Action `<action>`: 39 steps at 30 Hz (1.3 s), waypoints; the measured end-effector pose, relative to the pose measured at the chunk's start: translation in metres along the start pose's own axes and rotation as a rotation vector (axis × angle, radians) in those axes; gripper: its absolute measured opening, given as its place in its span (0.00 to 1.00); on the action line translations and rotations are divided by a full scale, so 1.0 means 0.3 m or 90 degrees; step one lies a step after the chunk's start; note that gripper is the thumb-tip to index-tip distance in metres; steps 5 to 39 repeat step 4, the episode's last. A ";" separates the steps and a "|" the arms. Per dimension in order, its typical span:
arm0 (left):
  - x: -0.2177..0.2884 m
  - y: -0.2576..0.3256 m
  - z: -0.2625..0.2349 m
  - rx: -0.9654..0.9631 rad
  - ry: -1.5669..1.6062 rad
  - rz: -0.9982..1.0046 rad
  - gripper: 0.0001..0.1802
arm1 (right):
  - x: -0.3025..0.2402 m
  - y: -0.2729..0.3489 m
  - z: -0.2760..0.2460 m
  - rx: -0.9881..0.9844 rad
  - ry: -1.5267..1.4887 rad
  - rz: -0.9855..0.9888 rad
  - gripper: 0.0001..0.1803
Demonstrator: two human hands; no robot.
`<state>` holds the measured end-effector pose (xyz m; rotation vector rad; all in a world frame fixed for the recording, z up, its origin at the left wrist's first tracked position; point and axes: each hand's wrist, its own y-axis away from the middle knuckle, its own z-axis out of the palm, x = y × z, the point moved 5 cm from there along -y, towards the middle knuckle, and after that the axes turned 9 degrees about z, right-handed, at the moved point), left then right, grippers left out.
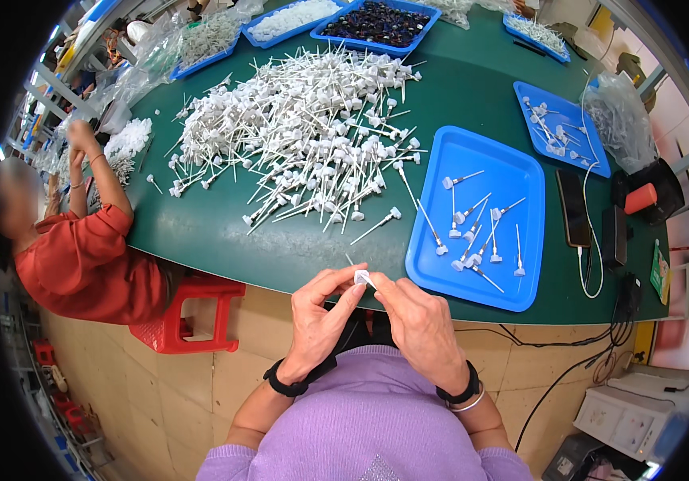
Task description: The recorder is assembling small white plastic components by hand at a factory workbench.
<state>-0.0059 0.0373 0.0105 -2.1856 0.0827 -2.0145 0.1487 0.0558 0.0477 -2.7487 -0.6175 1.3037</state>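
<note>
Tabletop: green tabletop in a workshop with a tiled floor; a co-worker in a red top sits at its left end beside a red stool.
Near tray: blue tray just beyond the right hand, holding about ten white pump parts with thin tubes, lying loose.
Small tray: second blue tray behind and right of the near tray, with a handful of the same parts; count unclear.
Far trays: four more blue trays at the tabletop's far edge, behind the near tray; one holds dark caps, the others white pieces.
Pile: left of the near tray, a heap of white tubed parts, too many to count.
Phone: dark, flat, just right of the near tray, on a white cable.
Pump part: small white head with a thin white tube, held at the tabletop's near edge, left of the near tray's front corner.
Left hand: fingers closed on the part's head.
Right hand: fingers pinched on the same part from the other side.
Wrists: one black band on each.
</note>
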 end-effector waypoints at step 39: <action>-0.016 0.006 -0.001 -0.007 0.008 -0.022 0.18 | 0.004 -0.005 -0.003 -0.009 0.013 -0.014 0.16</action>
